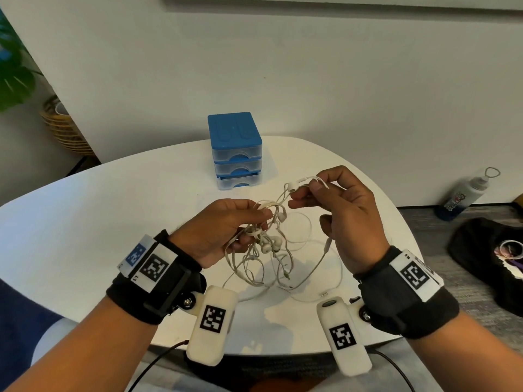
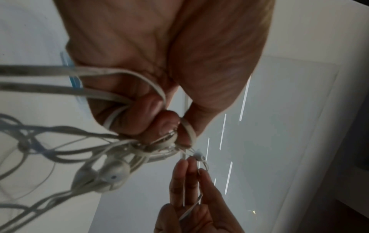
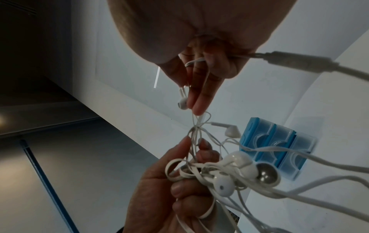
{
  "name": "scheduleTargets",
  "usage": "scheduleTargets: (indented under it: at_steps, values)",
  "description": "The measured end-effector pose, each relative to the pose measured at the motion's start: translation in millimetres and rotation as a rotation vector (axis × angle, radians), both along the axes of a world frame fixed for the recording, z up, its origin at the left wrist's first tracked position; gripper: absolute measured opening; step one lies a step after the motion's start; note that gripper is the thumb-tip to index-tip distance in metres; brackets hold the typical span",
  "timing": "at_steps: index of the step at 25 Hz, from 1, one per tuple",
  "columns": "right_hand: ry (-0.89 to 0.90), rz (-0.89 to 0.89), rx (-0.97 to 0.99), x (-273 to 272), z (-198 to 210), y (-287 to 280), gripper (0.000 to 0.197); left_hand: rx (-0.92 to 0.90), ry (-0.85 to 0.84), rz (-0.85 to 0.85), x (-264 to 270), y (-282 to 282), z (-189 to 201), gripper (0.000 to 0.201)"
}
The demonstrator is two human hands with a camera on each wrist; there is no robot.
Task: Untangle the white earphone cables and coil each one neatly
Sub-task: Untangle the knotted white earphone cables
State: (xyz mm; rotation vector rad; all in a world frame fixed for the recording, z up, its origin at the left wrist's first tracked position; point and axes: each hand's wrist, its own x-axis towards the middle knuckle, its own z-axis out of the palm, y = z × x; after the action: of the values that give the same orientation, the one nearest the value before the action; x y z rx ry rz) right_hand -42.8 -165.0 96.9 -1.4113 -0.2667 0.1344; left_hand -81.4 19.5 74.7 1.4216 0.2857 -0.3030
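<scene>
A tangle of white earphone cables hangs above the white table, its loose loops trailing onto the tabletop. My left hand grips the knotted bundle, with several earbuds dangling below the fingers. The same bundle shows in the left wrist view. My right hand is higher and to the right, pinching one cable just behind a single earbud drawn out of the knot. That earbud sits at my right fingertips. An inline remote hangs by my right palm.
A small blue three-drawer plastic organiser stands at the table's far edge. A cable plug lies on the table near me. On the floor at right are a white bottle and a black bag. A wicker basket is far left.
</scene>
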Motion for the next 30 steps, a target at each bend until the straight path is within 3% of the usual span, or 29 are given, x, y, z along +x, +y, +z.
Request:
scheduleTargets:
  at_steps: [4,8,11,16,21,27,30]
  values:
    - [0.035,0.019,0.012,2.3,-2.1,-2.2,0.019,0.001,-0.013,0.036,0.8,-0.4,0.4,0.028]
    - [-0.019,0.119,-0.017,0.4,-5.1,-1.8,0.011,-0.028,-0.001,0.053,2.1,-2.8,1.0,0.017]
    - [-0.133,0.189,-0.079,-0.3,-14.4,1.1,0.007,-0.002,-0.007,0.055,2.8,-4.2,-0.5,0.021]
    - [-0.31,0.132,-0.308,3.4,-26.9,1.9,0.003,0.067,-0.043,0.073,1.9,-2.8,-1.6,0.023]
    - [-0.404,0.085,-0.343,0.1,-29.8,2.2,0.007,0.154,-0.108,0.049,-1.4,-8.8,-1.1,0.022]
    - [-0.384,0.16,-0.393,-1.1,-24.4,0.0,0.017,0.224,-0.113,0.068,-3.0,-13.1,1.4,0.018]
    - [-0.327,0.051,-0.338,2.8,-20.8,-0.4,0.011,0.178,-0.15,0.055,-4.9,-18.8,5.4,0.016]
